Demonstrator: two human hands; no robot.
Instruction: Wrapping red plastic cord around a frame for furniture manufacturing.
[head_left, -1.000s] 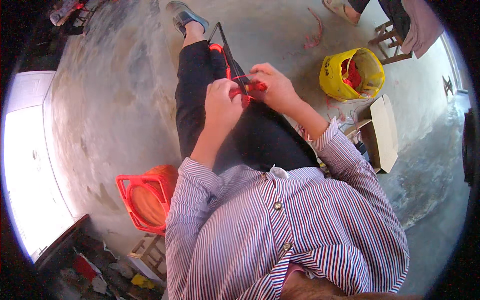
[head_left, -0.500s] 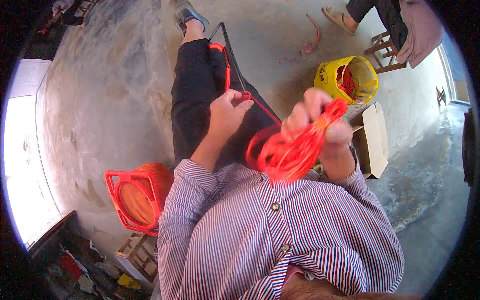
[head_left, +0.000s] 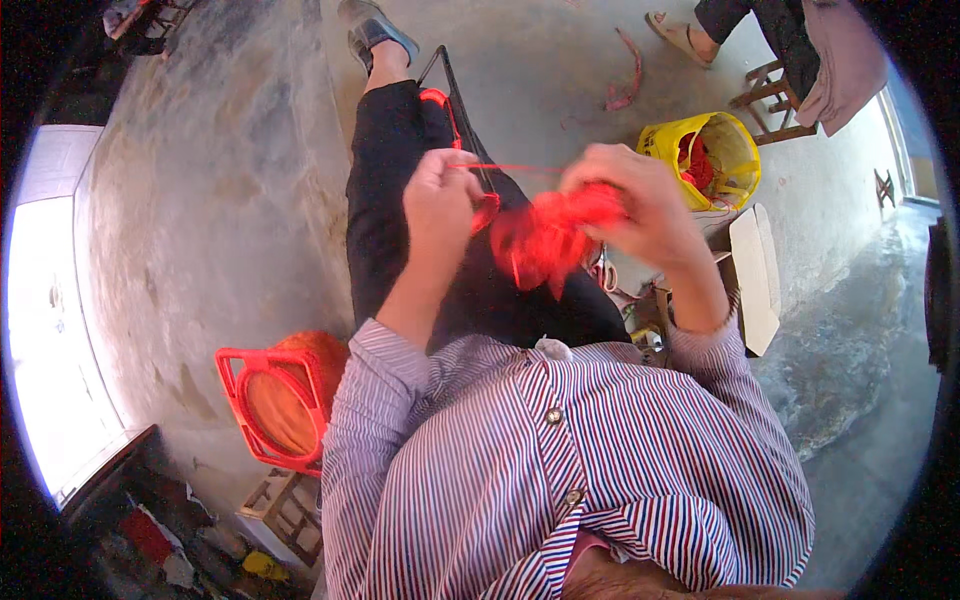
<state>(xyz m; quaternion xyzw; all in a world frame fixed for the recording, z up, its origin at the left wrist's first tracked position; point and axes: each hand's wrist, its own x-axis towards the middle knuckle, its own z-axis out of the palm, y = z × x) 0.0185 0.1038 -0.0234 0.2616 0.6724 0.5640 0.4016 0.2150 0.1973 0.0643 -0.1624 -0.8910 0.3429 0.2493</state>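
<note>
Over my lap, my right hand (head_left: 645, 205) is closed around a bundle of red cord (head_left: 555, 230), whose loops hang blurred by motion. A single strand runs taut from it across to my left hand (head_left: 438, 205). The fingers of my left hand are pinched together on that strand, and more red cord shows below the fingertips. Just beyond this hand, a thin black rod frame (head_left: 449, 80) leans along my leg, with a red covering (head_left: 434, 96) on part of it. My left hand hides where cord and frame come together.
At right stands a yellow bucket (head_left: 752, 175) with red cord inside, beside an open cardboard box (head_left: 755, 280). Another person sits on a wooden stool (head_left: 775, 95) at upper right. A red-framed reel (head_left: 232, 385) and a small wooden stool (head_left: 280, 510) are at lower left.
My right hand has moved forward and slightly left with the cord bundle, turning it. My left hand has shifted slightly left and up. The strand between them now runs nearly level.
</note>
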